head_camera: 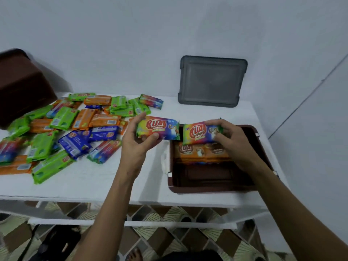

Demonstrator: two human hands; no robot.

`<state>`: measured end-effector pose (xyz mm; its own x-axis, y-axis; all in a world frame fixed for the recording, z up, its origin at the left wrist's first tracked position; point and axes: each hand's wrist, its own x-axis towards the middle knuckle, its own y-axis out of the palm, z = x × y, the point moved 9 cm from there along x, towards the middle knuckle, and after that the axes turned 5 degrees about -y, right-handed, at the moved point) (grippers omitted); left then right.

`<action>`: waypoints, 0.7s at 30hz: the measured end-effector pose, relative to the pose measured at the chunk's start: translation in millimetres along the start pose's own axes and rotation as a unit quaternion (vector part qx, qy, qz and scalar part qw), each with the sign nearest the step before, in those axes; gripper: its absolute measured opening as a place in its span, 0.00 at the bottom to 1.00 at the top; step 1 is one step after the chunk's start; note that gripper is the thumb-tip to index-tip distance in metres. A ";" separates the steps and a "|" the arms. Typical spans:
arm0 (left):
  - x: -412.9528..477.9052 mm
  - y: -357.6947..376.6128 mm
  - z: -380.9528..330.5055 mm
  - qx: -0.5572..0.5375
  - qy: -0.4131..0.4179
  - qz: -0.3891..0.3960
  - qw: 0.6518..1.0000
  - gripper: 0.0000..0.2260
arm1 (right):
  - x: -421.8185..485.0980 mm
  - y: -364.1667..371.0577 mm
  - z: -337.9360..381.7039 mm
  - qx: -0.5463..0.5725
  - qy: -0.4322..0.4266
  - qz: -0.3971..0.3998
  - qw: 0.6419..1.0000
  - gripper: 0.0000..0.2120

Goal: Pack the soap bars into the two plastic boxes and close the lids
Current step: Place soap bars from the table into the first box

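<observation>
Two bare forearms reach up from the near edge over a white table (94, 181). The left hand (135, 146) pinches a glossy rainbow-wrapped soap bar (160, 128) by its left end, thumb on the near edge and fingers curled behind, just left of the open brown box (212, 187). The right hand (231, 144) grips a second rainbow bar (199, 132) at its right end, fingers curled over the top, above the far half of that smooth, rectangular plastic box. Inside, orange-wrapped bars (199, 151) lie flat against the far wall. A loose heap of crinkly green, orange and blue bars (66, 129) covers the table's left side. A second brown box (22, 87), blurred, sits tilted at far left. A grey translucent lid (211, 81) with rounded corners leans upright against the far wall.
</observation>
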<state>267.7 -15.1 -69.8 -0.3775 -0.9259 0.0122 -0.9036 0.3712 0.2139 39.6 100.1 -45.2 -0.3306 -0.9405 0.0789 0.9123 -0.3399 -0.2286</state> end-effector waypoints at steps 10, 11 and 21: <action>-3.1 34.2 44.9 -0.022 -0.031 -0.029 0.999 0.24 | 22.9 19.1 -85.7 -0.121 0.078 0.106 0.984 0.14; -2.5 34.3 45.5 -0.020 -0.033 -0.028 0.999 0.24 | 25.6 17.2 -87.6 -0.203 0.065 0.111 0.971 0.14; 4.5 62.2 39.8 0.009 -0.050 0.019 0.999 0.24 | 19.5 -5.0 -36.0 -0.053 -0.015 0.034 0.998 0.15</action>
<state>201.7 6.6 -95.3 -0.4285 -0.9003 -0.0771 -0.8916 0.4074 0.1976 19.8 83.6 -77.5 -0.2597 -0.9616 0.0885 0.9010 -0.2743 -0.3362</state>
